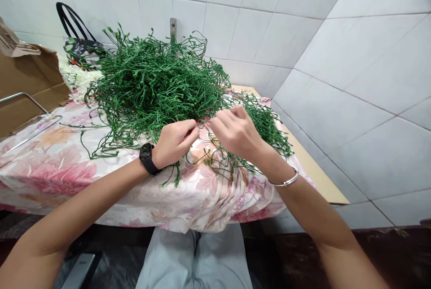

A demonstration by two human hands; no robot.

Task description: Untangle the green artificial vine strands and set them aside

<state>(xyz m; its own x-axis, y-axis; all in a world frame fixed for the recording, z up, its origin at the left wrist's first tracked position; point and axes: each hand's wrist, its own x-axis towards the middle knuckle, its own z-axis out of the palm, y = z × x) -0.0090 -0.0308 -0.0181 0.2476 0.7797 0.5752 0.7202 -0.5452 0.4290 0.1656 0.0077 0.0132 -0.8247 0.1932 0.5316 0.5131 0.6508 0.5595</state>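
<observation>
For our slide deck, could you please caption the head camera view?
Left hand and right hand pinch thin green stems beside a tangled pile on a flowered tablecloth.

Green stems (151, 86) piled just beyond hands. Cloth (67, 167) under hands: white with pink, peach floral print. Black watch (147, 157) on left wrist, silver bangle (286, 182) on right wrist. Brown cardboard (27, 77) far left of left hand. Black-handled floral bag (82, 48) behind pile. White wall tiles (269, 10), tan worktop (316, 176) edge right of right hand.

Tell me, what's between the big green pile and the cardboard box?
White flowers lie there on the flowered cloth, a black-handled bag behind them, in the head view.
</observation>
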